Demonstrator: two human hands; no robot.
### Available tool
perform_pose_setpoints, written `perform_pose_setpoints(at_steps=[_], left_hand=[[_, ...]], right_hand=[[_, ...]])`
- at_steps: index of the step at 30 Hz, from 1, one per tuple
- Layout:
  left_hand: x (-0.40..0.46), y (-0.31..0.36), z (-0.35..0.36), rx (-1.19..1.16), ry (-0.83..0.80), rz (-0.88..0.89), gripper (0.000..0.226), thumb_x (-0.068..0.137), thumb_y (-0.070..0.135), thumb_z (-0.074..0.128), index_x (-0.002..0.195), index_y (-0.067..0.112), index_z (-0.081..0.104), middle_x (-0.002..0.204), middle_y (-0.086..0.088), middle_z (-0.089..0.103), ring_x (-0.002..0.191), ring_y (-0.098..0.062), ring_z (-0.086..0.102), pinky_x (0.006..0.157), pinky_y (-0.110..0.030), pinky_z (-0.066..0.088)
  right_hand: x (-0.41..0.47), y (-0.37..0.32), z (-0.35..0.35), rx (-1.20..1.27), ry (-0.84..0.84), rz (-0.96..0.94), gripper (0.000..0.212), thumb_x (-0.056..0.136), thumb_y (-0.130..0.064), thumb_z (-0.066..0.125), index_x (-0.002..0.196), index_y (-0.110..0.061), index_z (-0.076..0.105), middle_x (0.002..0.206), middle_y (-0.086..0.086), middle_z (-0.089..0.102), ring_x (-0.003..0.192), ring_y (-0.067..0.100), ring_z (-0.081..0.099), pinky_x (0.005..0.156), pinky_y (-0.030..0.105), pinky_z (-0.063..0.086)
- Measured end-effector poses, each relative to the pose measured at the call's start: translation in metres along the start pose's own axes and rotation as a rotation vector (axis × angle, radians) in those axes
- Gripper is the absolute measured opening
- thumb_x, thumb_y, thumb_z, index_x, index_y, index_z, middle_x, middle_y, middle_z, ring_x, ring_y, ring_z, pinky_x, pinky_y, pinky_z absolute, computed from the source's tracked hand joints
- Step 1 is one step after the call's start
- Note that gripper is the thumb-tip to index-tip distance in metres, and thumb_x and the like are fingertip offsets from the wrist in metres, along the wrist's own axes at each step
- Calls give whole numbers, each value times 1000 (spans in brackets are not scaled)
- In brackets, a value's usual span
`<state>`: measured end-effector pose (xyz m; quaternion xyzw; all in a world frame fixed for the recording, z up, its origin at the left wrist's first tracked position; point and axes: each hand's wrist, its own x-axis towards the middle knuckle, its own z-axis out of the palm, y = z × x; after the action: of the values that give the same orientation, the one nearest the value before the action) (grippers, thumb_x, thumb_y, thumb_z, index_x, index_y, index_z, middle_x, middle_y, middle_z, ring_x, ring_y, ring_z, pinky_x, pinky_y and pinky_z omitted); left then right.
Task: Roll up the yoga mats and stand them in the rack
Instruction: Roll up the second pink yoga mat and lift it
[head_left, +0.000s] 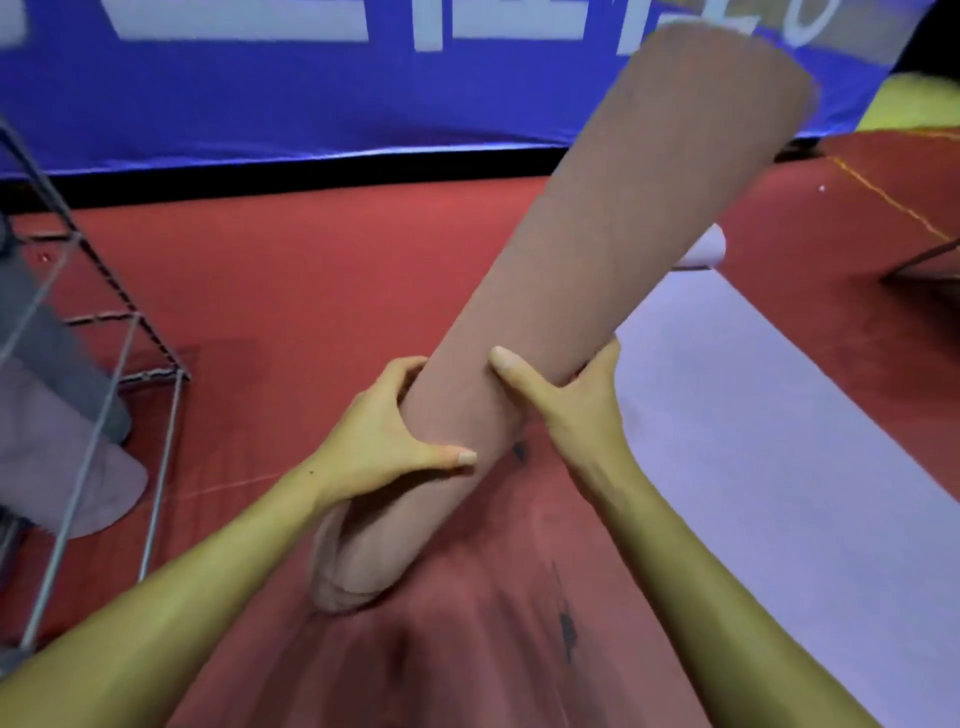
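Status: one brown rolled mat is finished and lifted, tilted, its near end low between the forearms and its far end up and away to the right. The left hand grips its lower part, thumb across the front; the right hand wraps it just above.

The wire rack lies left of the left hand and already holds two rolled mats, one grey, one pinkish.

Remaining, by judgement: stand the brown roll in the rack, then roll the lilac mat, flat to the right of the right hand, only its far end curled.

Count: four mats, one rack.
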<state>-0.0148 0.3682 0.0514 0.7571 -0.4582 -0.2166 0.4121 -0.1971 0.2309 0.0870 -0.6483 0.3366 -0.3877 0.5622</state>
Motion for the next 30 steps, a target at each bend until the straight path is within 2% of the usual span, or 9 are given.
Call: perform_pose_setpoints(at_steps=[4,7,10,14,17,23,26,28,30], left_hand=[[-45,46,-27,-98,164,4,123,36,74,98,139,43,38,135,21,60,122,1,60,101,-38,55],[-94,39,-31,-143,63,-37,134,35,71,100,145,41,31,144,13,57,123,0,62,101,-33,55],[-132,32,-40,-309,-14,-27,141,35,65,103,150,33,28,152,1,51,130,-5,61,100,-23,53],[-136,86,-85,-380,106,140,136,44,77,92,154,26,31,149,13,51,131,7,55,100,-12,46],[-135,122,-107,-424,185,243,121,49,79,90,145,22,44,138,8,63,126,2,60,98,-17,48],[-159,126,-96,-423,191,190,120,50,67,97,147,18,45,137,5,67,127,-7,62,99,-24,50],[-167,132,-97,-432,286,181,115,47,63,97,141,18,49,132,10,70,123,-5,64,96,-23,52],[-174,133,-96,-380,227,178,115,47,58,99,143,23,46,135,19,67,126,-1,62,102,-24,53],[-184,131,-93,-355,226,169,114,49,43,101,147,28,45,139,17,65,131,-4,60,109,-30,51]], right_hand=[[-10,-82,20,-7,-97,-202,111,62,-48,99,151,-30,35,145,-15,57,128,1,61,107,37,52],[-47,-82,19,-135,-250,-144,118,58,-50,102,151,-33,31,142,-20,57,127,-2,60,107,39,53],[-94,-63,18,-215,-411,-72,119,61,-39,104,153,-29,30,142,-22,54,126,-6,58,110,40,52],[-110,-104,26,-199,-462,-169,108,63,-29,104,151,-21,42,142,-8,62,129,8,62,107,44,54],[-120,-134,28,-136,-415,-220,120,60,-33,104,156,-30,32,147,-16,55,134,1,56,107,33,51],[-142,-139,16,-191,-403,-277,114,64,-36,103,155,-35,34,143,-18,59,133,4,57,109,39,52],[-144,-145,13,-198,-417,-290,113,63,-31,103,154,-32,36,142,-15,61,133,7,59,107,34,53],[-150,-142,7,-212,-445,-256,114,65,-31,103,155,-34,33,143,-18,59,133,5,57,108,37,53],[-155,-140,3,-222,-498,-244,114,65,-33,103,155,-34,33,143,-21,58,133,2,56,110,37,52]])
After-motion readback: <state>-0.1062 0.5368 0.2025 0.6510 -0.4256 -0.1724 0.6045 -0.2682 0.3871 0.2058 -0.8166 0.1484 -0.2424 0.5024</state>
